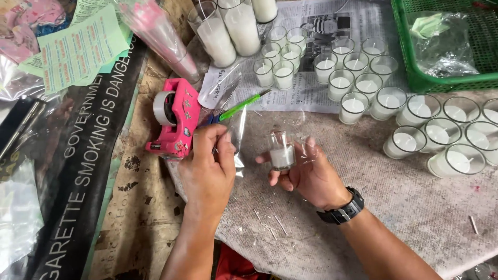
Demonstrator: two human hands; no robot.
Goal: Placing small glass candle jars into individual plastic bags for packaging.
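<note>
We see the right hand [306,173] curled around a small glass candle [281,151], wrapped in clear film. The left hand [208,165] pinches a bit of clear tape just left of the candle. Further left of the candle sits the pink tape dispenser [175,118]; above and right of it crowd more glass candles [354,108], with a green basket [441,78] beyond.

Tall glass candles [228,31] – 3; tape dispenser [174,118] – 1; green basket [415,78] – 1; small candles [282,154] – roughly 23.
</note>
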